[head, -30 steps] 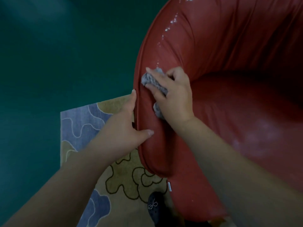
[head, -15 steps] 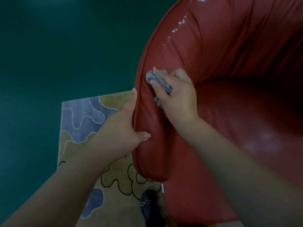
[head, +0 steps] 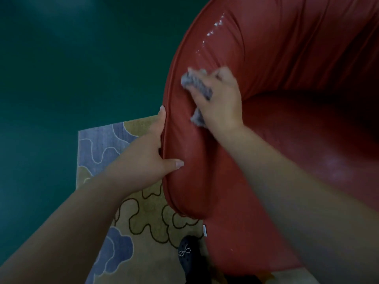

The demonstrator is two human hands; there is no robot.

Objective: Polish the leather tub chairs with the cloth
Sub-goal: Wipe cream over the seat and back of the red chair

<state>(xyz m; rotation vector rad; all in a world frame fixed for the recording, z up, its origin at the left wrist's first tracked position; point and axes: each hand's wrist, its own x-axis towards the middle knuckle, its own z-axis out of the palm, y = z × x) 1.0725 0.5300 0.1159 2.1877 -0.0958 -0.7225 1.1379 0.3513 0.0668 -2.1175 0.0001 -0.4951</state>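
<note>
your right hand (head: 220, 101) bunching the grey cloth (head: 196, 85) against the red chair (head: 287, 58) arm's inner edge, your left hand (head: 143, 160) clasping its outer edge, fingers curled round

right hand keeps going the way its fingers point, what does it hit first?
Probably nothing solid: the right hand with the grey cloth would slide up-left over the red leather chair's arm roll, past its outer edge toward the green floor.

A dark green floor (head: 71, 68) lies under a patterned rug (head: 114, 249) of blue and tan cloud shapes, dimly lit.
</note>
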